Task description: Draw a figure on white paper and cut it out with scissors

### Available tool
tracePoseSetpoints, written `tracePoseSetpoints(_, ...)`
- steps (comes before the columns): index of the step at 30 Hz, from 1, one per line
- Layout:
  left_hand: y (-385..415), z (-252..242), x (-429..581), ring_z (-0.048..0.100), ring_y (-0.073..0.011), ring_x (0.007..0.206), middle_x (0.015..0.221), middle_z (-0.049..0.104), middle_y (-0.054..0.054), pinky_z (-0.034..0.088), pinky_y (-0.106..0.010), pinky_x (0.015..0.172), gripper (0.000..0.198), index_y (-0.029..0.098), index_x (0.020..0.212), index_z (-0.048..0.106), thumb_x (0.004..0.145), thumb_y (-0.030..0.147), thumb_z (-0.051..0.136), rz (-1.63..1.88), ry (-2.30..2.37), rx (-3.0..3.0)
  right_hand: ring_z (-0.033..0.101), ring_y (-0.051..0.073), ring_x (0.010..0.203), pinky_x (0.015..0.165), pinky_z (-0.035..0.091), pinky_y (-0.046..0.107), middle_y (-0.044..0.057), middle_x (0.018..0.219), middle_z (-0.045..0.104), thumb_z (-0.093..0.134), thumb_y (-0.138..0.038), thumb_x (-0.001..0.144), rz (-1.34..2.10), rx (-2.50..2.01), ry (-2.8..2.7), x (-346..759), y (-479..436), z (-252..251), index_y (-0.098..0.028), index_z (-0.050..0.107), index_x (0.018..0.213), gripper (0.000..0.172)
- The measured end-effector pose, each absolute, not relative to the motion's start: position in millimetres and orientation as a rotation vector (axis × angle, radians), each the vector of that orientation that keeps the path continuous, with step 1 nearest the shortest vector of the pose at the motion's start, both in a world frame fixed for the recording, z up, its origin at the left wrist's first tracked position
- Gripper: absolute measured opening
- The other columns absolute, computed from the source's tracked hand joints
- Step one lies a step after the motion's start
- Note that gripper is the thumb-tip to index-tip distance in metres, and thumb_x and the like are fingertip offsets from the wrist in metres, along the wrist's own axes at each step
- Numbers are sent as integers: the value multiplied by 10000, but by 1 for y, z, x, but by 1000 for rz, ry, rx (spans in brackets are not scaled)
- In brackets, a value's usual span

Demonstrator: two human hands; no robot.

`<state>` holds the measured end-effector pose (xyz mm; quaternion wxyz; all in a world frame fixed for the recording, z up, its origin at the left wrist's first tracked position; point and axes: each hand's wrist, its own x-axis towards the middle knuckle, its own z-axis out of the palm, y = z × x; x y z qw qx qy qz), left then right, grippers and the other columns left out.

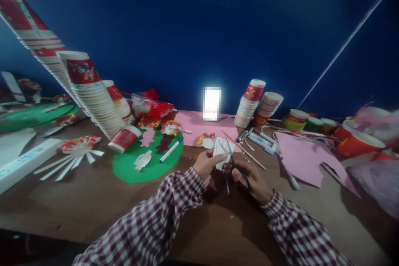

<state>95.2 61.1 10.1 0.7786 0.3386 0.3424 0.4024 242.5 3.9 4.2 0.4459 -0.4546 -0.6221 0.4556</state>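
Note:
Between thumb and fingers, my left hand (206,165) pinches a piece of white paper (220,146) with dark lines drawn on it. My right hand (254,182) is closed on black-handled scissors (232,158), whose blades lie across the paper. A dark pen (228,183) lies on the table below the two hands. Behind the paper is a cut cup piece (207,140) with a red and yellow edge, on a pink sheet (190,126).
Tall stacks of paper cups (96,99) lean at the left. A green sheet (131,172) holds small paper figures and a marker. A power strip (28,162) lies far left; pink paper (304,158) and red cups (358,145) are at the right.

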Motion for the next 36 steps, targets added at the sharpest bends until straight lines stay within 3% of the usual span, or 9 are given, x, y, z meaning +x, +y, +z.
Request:
tracePoseSetpoints(7,62,9,96,511,-87,454,565,592,-28,389,-202,436,331,70,696,605,478,261,767,876,763,737,458,115,591,564,402,225,-5,652,506,525,-432,819,1137,-1102,-1562,242,4,3,-143,611,924,319)
tracePoseSetpoints(15,61,9,96,486,-80,438,537,584,-24,376,-207,442,300,75,670,608,506,279,753,870,758,811,457,100,549,472,381,197,-9,650,487,493,-467,829,1238,-1100,-1557,245,5,-2,-156,557,988,355)
tracePoseSetpoints(36,60,12,96,485,-82,425,527,594,-32,377,-210,435,315,70,659,614,478,284,758,873,766,820,452,96,588,507,393,191,5,695,501,494,-386,855,1178,-1085,-1565,246,3,-4,-157,587,983,278)
